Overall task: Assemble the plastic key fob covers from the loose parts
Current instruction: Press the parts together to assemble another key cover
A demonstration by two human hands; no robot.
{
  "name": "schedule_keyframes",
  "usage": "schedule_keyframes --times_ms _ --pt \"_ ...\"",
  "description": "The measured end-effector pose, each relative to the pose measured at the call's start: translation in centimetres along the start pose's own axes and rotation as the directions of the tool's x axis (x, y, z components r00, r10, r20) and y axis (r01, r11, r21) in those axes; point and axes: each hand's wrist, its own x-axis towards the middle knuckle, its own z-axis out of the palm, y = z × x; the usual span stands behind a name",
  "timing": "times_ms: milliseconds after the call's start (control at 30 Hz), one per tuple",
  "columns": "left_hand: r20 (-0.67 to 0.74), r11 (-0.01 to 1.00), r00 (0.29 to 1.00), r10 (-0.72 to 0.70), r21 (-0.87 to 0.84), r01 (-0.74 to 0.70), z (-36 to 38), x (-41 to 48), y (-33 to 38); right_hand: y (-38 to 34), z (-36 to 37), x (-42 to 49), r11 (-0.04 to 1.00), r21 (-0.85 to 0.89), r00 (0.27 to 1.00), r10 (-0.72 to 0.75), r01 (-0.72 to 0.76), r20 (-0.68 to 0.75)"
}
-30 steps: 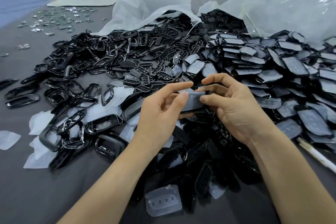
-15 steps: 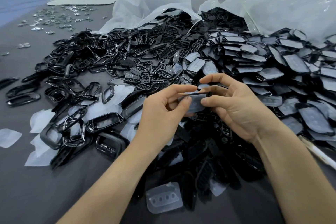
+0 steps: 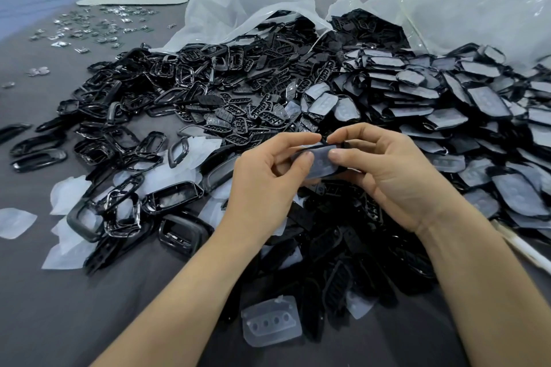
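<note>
key fob cover (image 3: 322, 164) sits between the hands, long axis running hand to hand, equally near both; left hand (image 3: 265, 185) pinches its left end, right hand (image 3: 390, 179) its right end, thumbs on the near face; loose parts (image 3: 238, 116) piled just beyond the fingertips

glossy black frames (image 3: 173, 198), translucent white pads (image 3: 269, 322), grey tablecloth (image 3: 59, 307), silver bits (image 3: 98, 27)
</note>
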Motion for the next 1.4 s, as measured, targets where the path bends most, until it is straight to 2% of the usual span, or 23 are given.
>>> schedule_keyframes --times_ms 200,433,733,933,1233,1400 --pt "0.005 1.0 1.0 -0.005 0.019 0.005 0.1 -0.1 -0.2 0.3 0.3 0.1 0.993 -0.112 0.997 -0.054 0.047 -0.056" --pt "0.014 0.977 0.992 -0.123 -0.175 0.124 0.3 -0.2 0.1 0.3 0.4 0.3 0.996 -0.048 0.992 -0.075 0.07 -0.106" --pt "-0.051 0.968 0.984 -0.172 -0.193 0.159 0.6 -0.3 0.2 0.9 1.3 0.4 0.998 0.022 0.989 -0.057 0.06 -0.134" --pt "-0.046 0.95 0.977 -0.209 -0.246 0.192 0.5 -0.2 0.4 1.1 1.5 0.5 0.996 0.031 0.988 -0.076 0.081 -0.136" --pt "-0.096 0.977 0.982 -0.161 -0.154 0.146 0.4 -0.1 0.3 1.3 1.9 0.4 0.996 0.005 0.988 -0.092 0.093 -0.126" --pt "-0.031 0.992 0.995 -0.092 -0.085 0.089 0.5 -0.3 0.0 1.4 1.5 0.5 0.984 -0.073 0.976 -0.171 0.162 -0.135"
